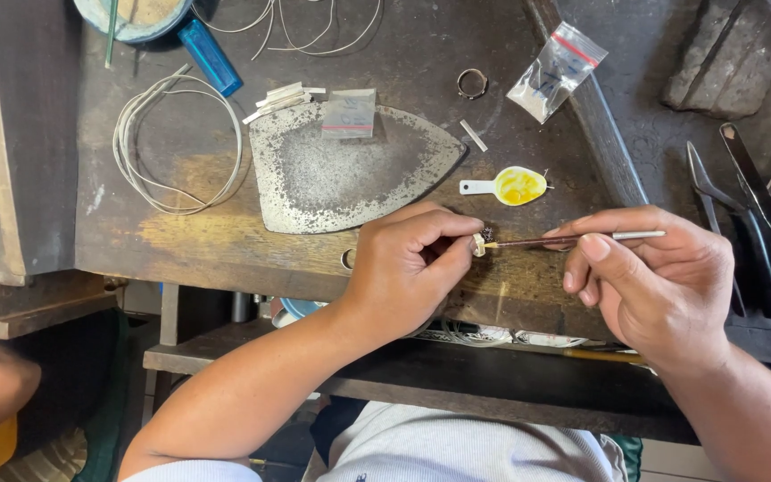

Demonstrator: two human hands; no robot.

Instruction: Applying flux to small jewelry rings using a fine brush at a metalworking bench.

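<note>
Brush tip meets a tiny pinched piece.
Left hand (408,268) pinches the small pale piece (477,245); right hand (649,277) grips the fine brush (573,238). Light, steady strokes seem best.

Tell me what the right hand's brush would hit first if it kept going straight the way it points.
The right hand aims its thin brush leftward. The tip already nearly meets the small pale piece pinched in the left hand; whether they touch is unclear.

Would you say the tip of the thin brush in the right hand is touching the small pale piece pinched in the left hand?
Touching. The head view shows the thin brush, held in the right hand, ending right against the small pale piece pinched by the left hand, with no gap visible.
</note>
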